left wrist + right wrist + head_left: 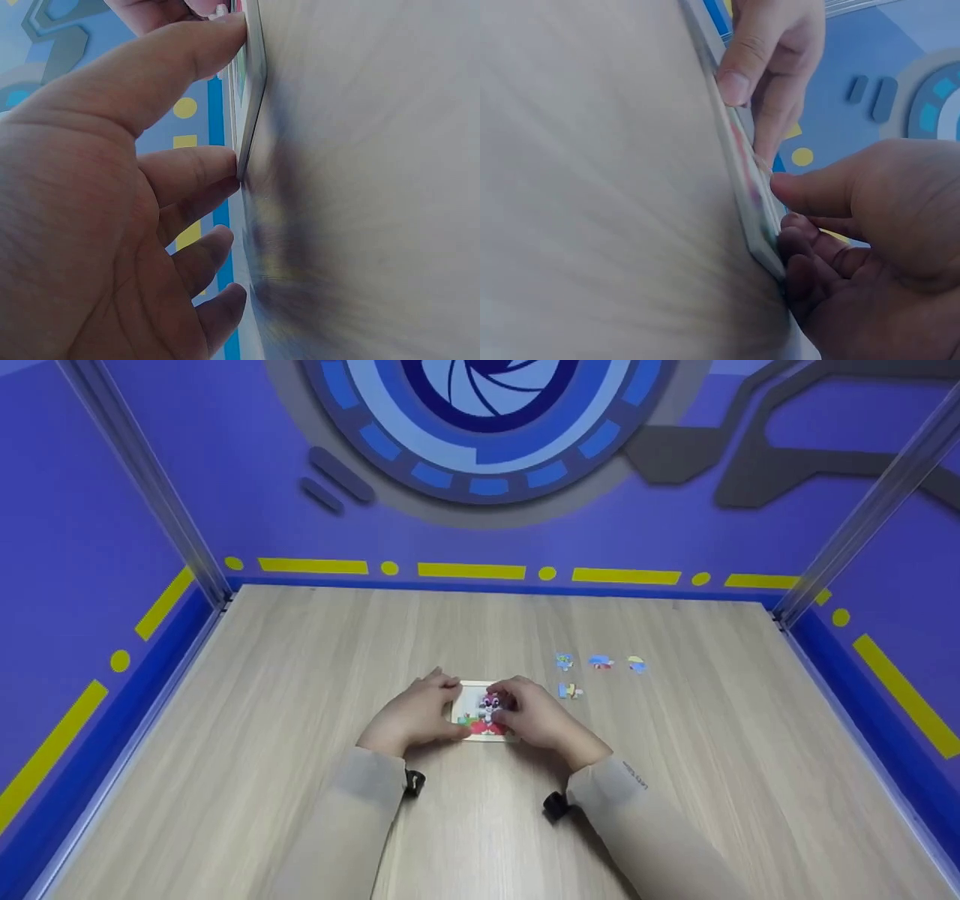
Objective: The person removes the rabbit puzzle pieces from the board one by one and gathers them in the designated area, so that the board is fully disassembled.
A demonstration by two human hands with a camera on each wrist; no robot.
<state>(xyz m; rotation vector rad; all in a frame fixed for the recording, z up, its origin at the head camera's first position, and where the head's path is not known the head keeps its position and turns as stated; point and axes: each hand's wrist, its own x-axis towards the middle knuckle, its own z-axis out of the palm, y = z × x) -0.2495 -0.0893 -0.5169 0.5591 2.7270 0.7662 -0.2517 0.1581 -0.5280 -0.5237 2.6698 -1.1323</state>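
A small light-framed picture puzzle point(487, 739) lies on the table, red and green pieces along its lower part and bare white board at upper left. My left hand point(416, 712) holds the frame's left side, thumb at the lower edge and fingers at the upper left corner; the left wrist view shows thumb and index finger on its rim point(259, 75). With thumb and fingertips, my right hand point(536, 716) pinches a piece with a pink-and-white cartoon animal point(491, 703) over the board. In the right wrist view, my right fingers point(802, 217) partly hide the piece.
Several loose puzzle pieces lie right of the frame: a blue-green one point(564, 661), a blue-red one point(601, 661), a yellow-blue one point(637, 664) and a nearer one point(570, 691). Blue-purple panels point(480, 540) bound the wooden table point(300, 645) at the back and sides.
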